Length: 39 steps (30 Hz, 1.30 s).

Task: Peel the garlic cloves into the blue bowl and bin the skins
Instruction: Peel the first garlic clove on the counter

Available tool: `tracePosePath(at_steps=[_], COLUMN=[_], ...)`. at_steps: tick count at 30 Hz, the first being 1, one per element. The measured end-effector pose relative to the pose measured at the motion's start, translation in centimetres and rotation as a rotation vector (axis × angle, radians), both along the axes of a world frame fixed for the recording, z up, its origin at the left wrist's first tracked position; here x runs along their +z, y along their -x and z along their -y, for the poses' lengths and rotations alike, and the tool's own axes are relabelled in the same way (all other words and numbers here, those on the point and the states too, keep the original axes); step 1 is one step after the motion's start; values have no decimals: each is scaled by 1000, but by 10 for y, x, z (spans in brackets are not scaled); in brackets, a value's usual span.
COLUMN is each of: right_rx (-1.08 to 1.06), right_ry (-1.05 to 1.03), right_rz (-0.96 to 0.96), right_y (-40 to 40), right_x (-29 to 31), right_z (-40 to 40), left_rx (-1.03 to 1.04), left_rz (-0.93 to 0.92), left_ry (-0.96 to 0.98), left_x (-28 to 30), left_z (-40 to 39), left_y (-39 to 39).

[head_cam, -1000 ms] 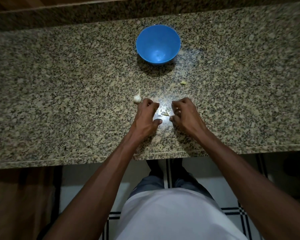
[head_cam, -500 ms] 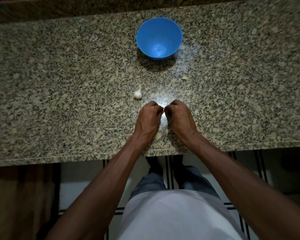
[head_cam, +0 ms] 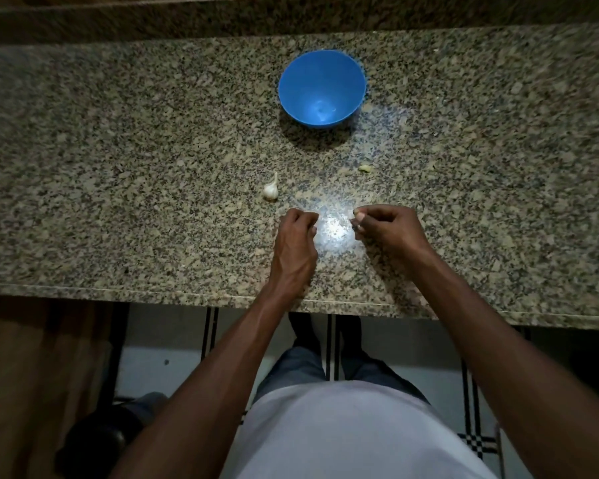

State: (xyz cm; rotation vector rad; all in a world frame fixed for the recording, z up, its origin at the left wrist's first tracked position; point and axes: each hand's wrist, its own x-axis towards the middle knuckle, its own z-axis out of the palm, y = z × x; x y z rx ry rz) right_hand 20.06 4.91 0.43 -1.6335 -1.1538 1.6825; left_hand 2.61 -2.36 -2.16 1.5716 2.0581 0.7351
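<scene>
Left hand [head_cam: 296, 233] and right hand [head_cam: 388, 226] parted (fists curled), garlic clove [head_cam: 270, 191] unmoved

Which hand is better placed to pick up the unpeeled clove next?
Left. The left hand sits just near of the unpeeled clove; the right hand is farther away and seems to pinch something small.

Your curled left hand [head_cam: 296, 236] hides whatever its fingers hold. Your right hand [head_cam: 388, 229] pinches something pale, too small to identify. The granite counter [head_cam: 118, 133] runs off both sides.
</scene>
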Motion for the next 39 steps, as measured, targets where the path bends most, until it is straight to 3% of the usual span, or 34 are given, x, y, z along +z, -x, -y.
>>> tracePosePath(at_steps=[6, 9, 12, 20, 27, 39], right_rx=[-21, -56, -54, -28, -18, 52], right_ry=[51, 57, 66, 46, 67, 132], right_rz=[-47, -60, -74, -65, -72, -103], right_y=[-14, -25, -37, -49, -52, -18], right_x=[0, 7, 9, 7, 5, -5], right_z=[-4, -10, -13, -7, -8, -2], left_rx=[-103, 71, 202, -204, -512, -444], left_rz=[57, 11, -98, -155, -474, -518], left_ry=[23, -18, 109, 109, 88, 108], left_x=[4, 8, 2, 4, 12, 4], left_z=[-8, -13, -17, -16, -17, 5], left_y=[-29, -29, -26, -67, -45, -34])
